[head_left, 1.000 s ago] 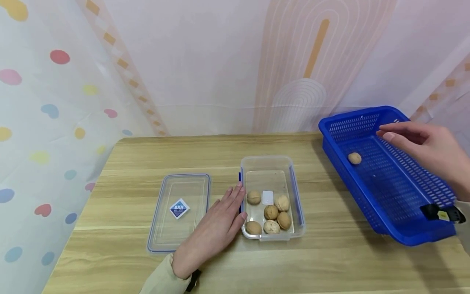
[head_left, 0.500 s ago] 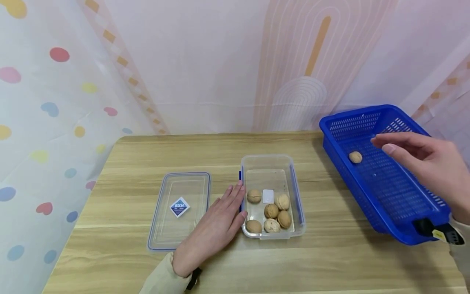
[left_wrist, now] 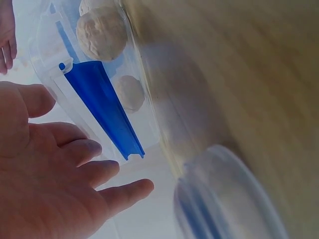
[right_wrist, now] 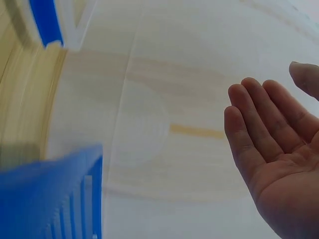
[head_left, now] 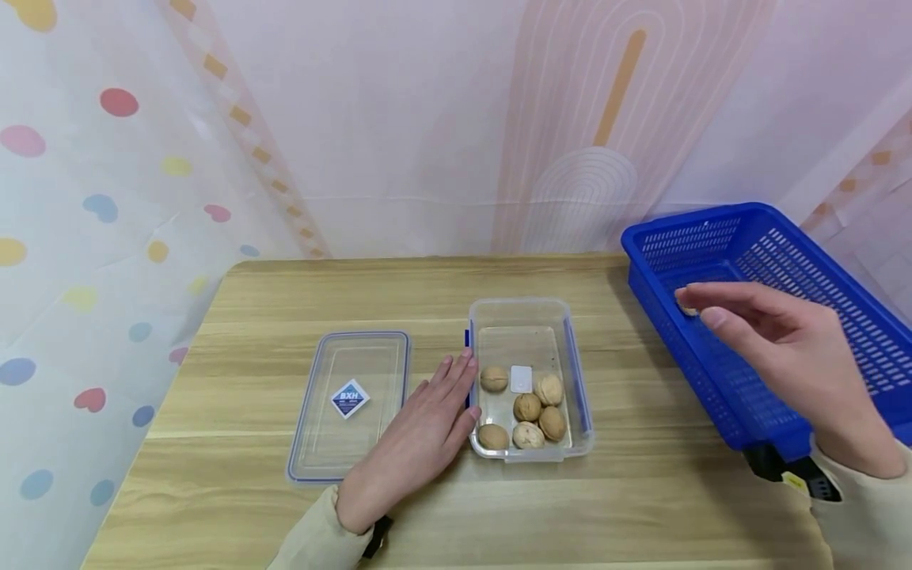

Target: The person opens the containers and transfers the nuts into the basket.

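My left hand (head_left: 423, 427) lies against the left side of a clear plastic container (head_left: 523, 313), fingers extended along its rim. Several walnuts (head_left: 527, 408) sit inside the container, along with a small white packet (head_left: 522, 378). Over the left edge of the blue basket (head_left: 701, 376) hovers my right hand (head_left: 791, 340), its fingers slightly bent and nothing between them. Behind its fingertips, one walnut (head_left: 688, 310) in the basket is partly hidden. The right wrist view shows the palm (right_wrist: 284, 174) bare, fingers extended.
A clear lid (head_left: 321, 443) with a blue seal and a diamond label lies flat left of the container, partly under my left forearm. Wooden tabletop (head_left: 613, 507) separates container and basket. A patterned curtain (head_left: 399, 142) hangs behind the table.
My right hand has moved left and toward me, from above the basket's interior to its left edge, now covering part of the walnut there. The left hand stays on the container.
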`<state>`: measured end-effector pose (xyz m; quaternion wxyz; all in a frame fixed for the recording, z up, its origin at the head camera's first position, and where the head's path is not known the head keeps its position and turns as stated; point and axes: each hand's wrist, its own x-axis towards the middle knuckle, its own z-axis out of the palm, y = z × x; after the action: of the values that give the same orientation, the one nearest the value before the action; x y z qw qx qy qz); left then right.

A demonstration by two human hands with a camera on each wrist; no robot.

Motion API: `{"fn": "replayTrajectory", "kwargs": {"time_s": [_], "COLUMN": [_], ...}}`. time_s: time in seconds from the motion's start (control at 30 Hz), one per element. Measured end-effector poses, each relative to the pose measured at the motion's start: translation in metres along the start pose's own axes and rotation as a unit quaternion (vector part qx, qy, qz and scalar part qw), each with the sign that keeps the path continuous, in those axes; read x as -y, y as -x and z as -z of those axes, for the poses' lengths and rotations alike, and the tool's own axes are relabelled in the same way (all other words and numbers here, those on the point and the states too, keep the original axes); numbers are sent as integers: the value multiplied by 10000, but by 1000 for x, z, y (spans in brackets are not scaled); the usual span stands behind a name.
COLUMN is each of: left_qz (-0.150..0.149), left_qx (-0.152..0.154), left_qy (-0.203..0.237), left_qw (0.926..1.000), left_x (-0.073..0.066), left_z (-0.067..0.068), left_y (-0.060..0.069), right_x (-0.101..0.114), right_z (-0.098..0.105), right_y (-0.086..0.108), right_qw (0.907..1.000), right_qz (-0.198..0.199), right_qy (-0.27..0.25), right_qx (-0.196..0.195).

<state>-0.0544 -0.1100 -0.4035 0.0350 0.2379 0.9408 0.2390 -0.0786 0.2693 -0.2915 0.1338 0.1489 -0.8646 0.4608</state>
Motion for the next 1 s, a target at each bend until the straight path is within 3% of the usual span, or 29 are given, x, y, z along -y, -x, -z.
{"fn": "replayTrajectory", "kwargs": {"time_s": [0.27, 0.5, 0.67, 1.0], "left_qz": [13, -14, -15, -24], "left_qx": [25, -21, -6, 3], "left_qy": [17, 4, 15, 64], "left_qw": [10000, 10000, 10000, 10000], "left_x": [1, 2, 2, 0], "left_z": [-1, -1, -2, -1], "left_y": [0, 0, 0, 0], "right_x": [1, -1, -1, -4], "right_z": [-27, -53, -69, -98], "right_y": [6, 10, 10, 5], "right_qw": [9971, 9939, 9925, 9876], "right_qz": [351, 568, 523, 926], "right_qy": [-537, -629, -508, -9], "right_qx": [418, 712, 980, 1271]}}
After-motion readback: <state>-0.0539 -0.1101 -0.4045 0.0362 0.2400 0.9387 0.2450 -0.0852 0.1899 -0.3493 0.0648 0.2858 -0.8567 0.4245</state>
